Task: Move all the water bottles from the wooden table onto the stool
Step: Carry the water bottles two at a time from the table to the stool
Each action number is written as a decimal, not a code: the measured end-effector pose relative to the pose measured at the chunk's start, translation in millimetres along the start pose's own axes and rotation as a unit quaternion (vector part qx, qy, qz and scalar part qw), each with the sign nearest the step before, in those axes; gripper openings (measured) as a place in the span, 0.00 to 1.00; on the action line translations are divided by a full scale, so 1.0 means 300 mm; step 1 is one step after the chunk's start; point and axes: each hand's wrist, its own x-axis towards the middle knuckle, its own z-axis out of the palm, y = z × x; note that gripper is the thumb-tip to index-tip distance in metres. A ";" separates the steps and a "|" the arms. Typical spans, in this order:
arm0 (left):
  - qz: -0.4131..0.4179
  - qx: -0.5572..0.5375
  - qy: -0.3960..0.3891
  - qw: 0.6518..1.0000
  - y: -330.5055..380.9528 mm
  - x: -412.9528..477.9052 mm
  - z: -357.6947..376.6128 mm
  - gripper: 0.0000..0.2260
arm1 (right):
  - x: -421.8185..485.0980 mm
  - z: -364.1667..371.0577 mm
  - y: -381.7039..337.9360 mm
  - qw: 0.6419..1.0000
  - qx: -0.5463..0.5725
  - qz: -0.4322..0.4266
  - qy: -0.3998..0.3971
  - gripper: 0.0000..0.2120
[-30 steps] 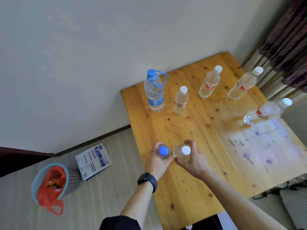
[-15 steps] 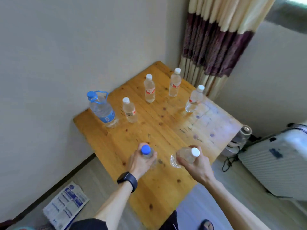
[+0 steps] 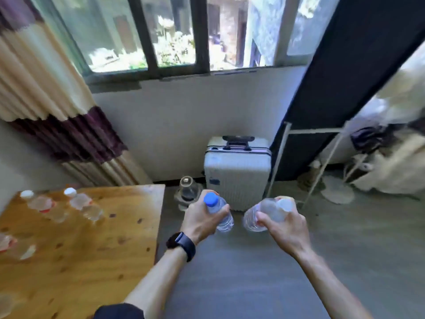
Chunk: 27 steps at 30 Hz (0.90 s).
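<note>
Left grip point(image 3: 200, 222) tight around blue-capped bottle point(image 3: 219, 211), right grip point(image 3: 287, 226) tight around white-capped bottle point(image 3: 266, 209), wooden surface point(image 3: 92, 249) at nine o'clock.

A black smartwatch point(image 3: 181, 245) with a dark band circles the left wrist, behind the fingers point(image 3: 219, 215). Farther back, a dark sleeve point(image 3: 119, 311) edge; both forearms bare.

Blue-capped bottle point(image 3: 218, 212), white suitcase point(image 3: 238, 173), striped curtain point(image 3: 57, 107)

Bright daylight enters through the window point(image 3: 174, 31); motion blur smears everything, with wide-angle bending at edges.
</note>
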 end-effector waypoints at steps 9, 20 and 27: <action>0.179 0.037 -0.210 0.960 0.753 -0.009 0.793 0.18 | 0.007 -0.832 0.432 0.974 0.013 0.102 0.201 0.28; 0.389 0.111 -0.359 0.841 1.495 -0.014 1.566 0.19 | 0.025 -1.462 0.823 0.893 -0.019 0.246 0.376 0.28; 0.450 0.090 -0.430 0.778 1.865 -0.018 2.032 0.18 | 0.097 -1.818 1.003 0.823 0.008 0.318 0.471 0.36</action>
